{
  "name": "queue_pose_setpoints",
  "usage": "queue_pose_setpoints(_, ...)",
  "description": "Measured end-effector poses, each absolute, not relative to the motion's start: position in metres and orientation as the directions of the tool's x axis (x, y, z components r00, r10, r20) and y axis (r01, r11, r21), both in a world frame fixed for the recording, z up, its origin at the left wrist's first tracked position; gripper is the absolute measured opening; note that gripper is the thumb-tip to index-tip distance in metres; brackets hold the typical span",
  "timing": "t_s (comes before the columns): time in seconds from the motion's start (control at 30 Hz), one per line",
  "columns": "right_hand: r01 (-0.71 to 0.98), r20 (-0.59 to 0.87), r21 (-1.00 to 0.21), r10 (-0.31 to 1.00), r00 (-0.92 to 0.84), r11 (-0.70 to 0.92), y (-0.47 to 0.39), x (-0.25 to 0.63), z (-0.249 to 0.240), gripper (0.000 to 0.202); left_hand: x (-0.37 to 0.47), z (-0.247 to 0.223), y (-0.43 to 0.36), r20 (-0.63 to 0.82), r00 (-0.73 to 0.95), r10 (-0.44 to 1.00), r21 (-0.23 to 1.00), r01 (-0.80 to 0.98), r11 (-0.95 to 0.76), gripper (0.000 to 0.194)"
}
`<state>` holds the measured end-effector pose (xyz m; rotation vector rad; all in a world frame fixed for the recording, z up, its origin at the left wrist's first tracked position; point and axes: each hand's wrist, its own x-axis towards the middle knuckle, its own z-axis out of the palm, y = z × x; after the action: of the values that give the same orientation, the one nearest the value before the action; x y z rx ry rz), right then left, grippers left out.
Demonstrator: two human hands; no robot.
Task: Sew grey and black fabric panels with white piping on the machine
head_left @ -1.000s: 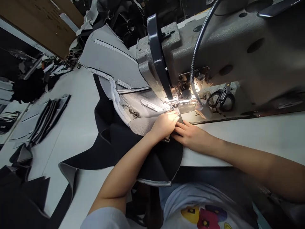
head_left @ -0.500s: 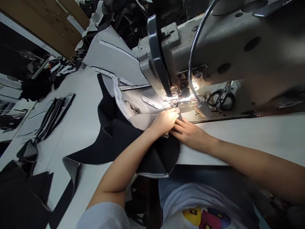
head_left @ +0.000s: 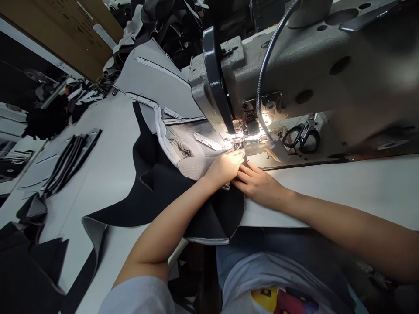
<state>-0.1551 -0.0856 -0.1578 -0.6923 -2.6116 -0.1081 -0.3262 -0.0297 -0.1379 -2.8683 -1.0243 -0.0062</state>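
With the clock centred on the two hands and 12 at the top of the view, the left hand (head_left: 225, 166) is laid on light-grey mesh fabric (head_left: 195, 165), fingertips pointed to 1 o'clock. Just beside it, at 4 o'clock, the fingers of the right hand (head_left: 260, 186) are rested on the edge of a broad, matte black fabric piece (head_left: 166, 187). Whether either grip is pinched or merely pressed flat cannot be told, as both thumbs are hidden.

The mesh is spread from the hands towards 10 o'clock, over the black piece, which is draped in folds from 6 to 8 o'clock. Both are carried by a white, smooth-topped desk (head_left: 343, 187).

At 12 o'clock, just beyond the left fingertips, the needle area of a grey, textured metal sewing machine (head_left: 307, 78) is brightly lit. Black-handled metal scissors (head_left: 307, 131) are placed at 2 o'clock, near the machine's base. Farther out, grey-and-black layered fabric panels (head_left: 70, 163) are stacked at 9 o'clock, and a brown cardboard box (head_left: 65, 39) is seen at 10 o'clock.
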Motion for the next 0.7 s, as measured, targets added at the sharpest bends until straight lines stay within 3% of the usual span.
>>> queue_pose_setpoints(0.17, 0.513, 0.408, -0.056, 0.489, -0.771, 0.856, -0.081, -0.158, -0.160, 0.035, -0.327, -0.129, -0.022, -0.084, 0.800, 0.594, -0.171, 0.576, -0.799, 0.033)
queue_pose_setpoints(0.3, 0.431, 0.356, -0.161, 0.459, -0.814, 0.888, -0.089, -0.154, -0.161, 0.044, -0.317, -0.116, -0.032, -0.177, 0.716, 0.676, -0.218, 0.641, -0.736, 0.033)
queue_pose_setpoints(0.47, 0.178, 0.256, -0.501, 0.341, -0.905, 0.847, -0.107, -0.173, -0.156, 0.054, -0.302, -0.084, -0.052, -0.167, 0.546, 0.821, -0.344, 0.748, -0.568, 0.033)
queue_pose_setpoints(0.53, 0.048, 0.203, -0.687, 0.254, -0.946, 0.725, -0.100, -0.181, -0.150, 0.051, -0.300, -0.068, -0.053, -0.191, 0.532, 0.825, -0.396, 0.727, -0.561, 0.030)
queue_pose_setpoints(0.6, -0.064, 0.161, -0.861, 0.150, -0.976, 0.505, -0.086, -0.181, -0.144, 0.046, -0.301, -0.054, -0.048, -0.241, 0.518, 0.821, -0.423, 0.705, -0.569, 0.028)
queue_pose_setpoints(0.63, -0.072, 0.148, -0.910, 0.158, -0.976, 0.407, -0.078, -0.178, -0.142, 0.044, -0.302, -0.048, -0.044, -0.271, 0.512, 0.815, -0.423, 0.697, -0.579, 0.028)
queue_pose_setpoints(0.7, 0.038, 0.111, -0.926, 0.368, -0.923, 0.376, -0.065, -0.172, -0.141, 0.036, -0.306, -0.040, -0.036, -0.321, 0.516, 0.794, -0.395, 0.689, -0.607, 0.027)
